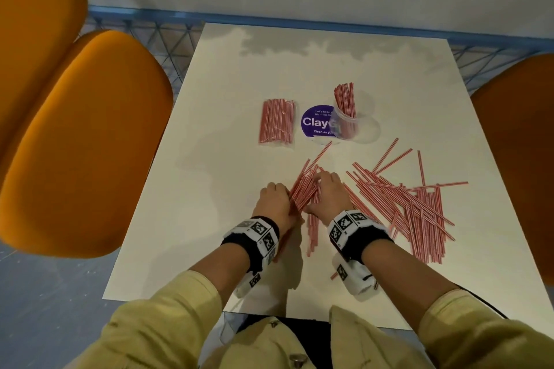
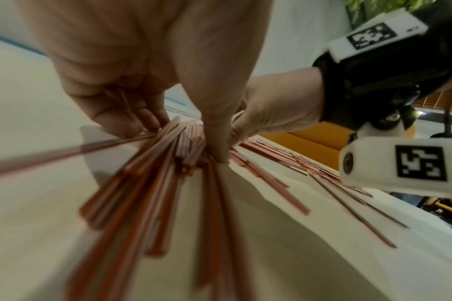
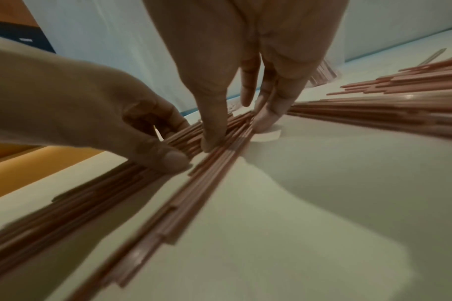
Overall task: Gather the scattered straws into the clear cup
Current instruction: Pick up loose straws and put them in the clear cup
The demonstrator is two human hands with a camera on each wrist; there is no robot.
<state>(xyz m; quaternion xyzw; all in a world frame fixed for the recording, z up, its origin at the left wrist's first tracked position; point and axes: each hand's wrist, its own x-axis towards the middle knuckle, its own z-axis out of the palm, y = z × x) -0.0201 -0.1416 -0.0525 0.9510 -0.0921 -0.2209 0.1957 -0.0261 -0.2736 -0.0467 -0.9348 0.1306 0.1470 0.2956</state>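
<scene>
A bunch of red-and-white striped straws (image 1: 304, 192) lies on the white table (image 1: 227, 117) between my two hands. My left hand (image 1: 280, 198) grips it from the left, thumb and fingers closed around the bunch (image 2: 147, 183). My right hand (image 1: 325, 189) closes on it from the right, its thumb pressing on the straws (image 3: 199, 183) and its fingers down on their far side. The clear cup (image 1: 352, 126) stands farther back, upright, with several straws in it. Many loose straws (image 1: 413, 201) lie scattered to the right of my right hand.
A sealed packet of straws (image 1: 276, 121) lies at the back left of the cup, beside a round purple sticker (image 1: 314, 123). Orange chairs (image 1: 75, 135) flank the table on the left and right. A few straws (image 1: 313, 234) trail toward me between my wrists.
</scene>
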